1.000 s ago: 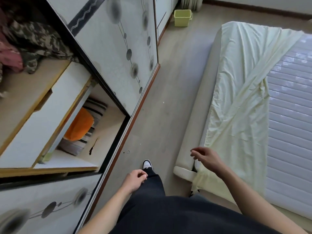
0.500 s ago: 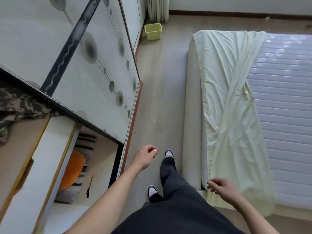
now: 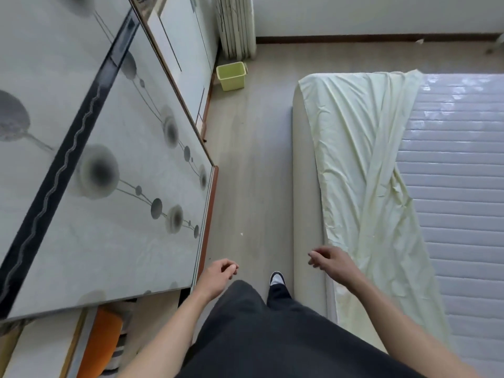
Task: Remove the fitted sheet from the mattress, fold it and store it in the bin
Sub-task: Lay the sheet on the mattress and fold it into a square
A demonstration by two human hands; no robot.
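A pale yellow fitted sheet (image 3: 362, 170) lies bunched along the left strip of the mattress (image 3: 458, 173), whose white quilted top is bare on the right. A small green bin (image 3: 232, 75) stands on the floor far ahead, by the wardrobe and the radiator. My left hand (image 3: 218, 274) hangs over the floor with fingers loosely curled, holding nothing. My right hand (image 3: 328, 261) hovers at the mattress's near left edge beside the sheet, fingers loosely curled and empty.
A wardrobe with patterned sliding doors (image 3: 109, 173) runs along the left. An open compartment at bottom left holds an orange cushion (image 3: 105, 347). A white radiator (image 3: 237, 25) stands against the far wall. A strip of wooden floor (image 3: 251, 173) runs between wardrobe and bed.
The view has swung forward along the aisle between wardrobe and bed, bringing the bin closer. Both hands stay empty; the right hand has shifted beside the mattress edge.
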